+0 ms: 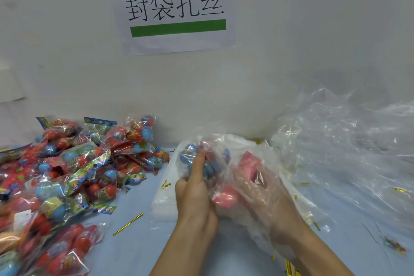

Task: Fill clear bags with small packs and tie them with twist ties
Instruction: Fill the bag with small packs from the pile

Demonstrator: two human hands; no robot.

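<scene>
The left hand [195, 188] is closed around a small pack [201, 161] with blue and red pieces, its fingers curled on it, and it pushes the pack into the mouth of a clear bag [253, 177] that lies in the middle of the table [139, 244]. The right hand [275, 215] is inside the bag or behind its film. It looks rather flat and spread, but the plastic blurs it, so I cannot tell if it holds the film or only supports it. A red piece [224, 197] already shows inside the bag between the two hands. The main risk, I think, is that the thin film slips or folds over the mouth, so the pack catches on the edge and falls out on the table. If the right hand does not keep the mouth wide, the pack may also push the red piece out. The gold twist tie [128, 224] lies apart, between the hands and the heap of packs [67, 168], so it could be swept away by the wrist. The loose plastic sheets [347, 152] on the right could tangle with the bag.
</scene>
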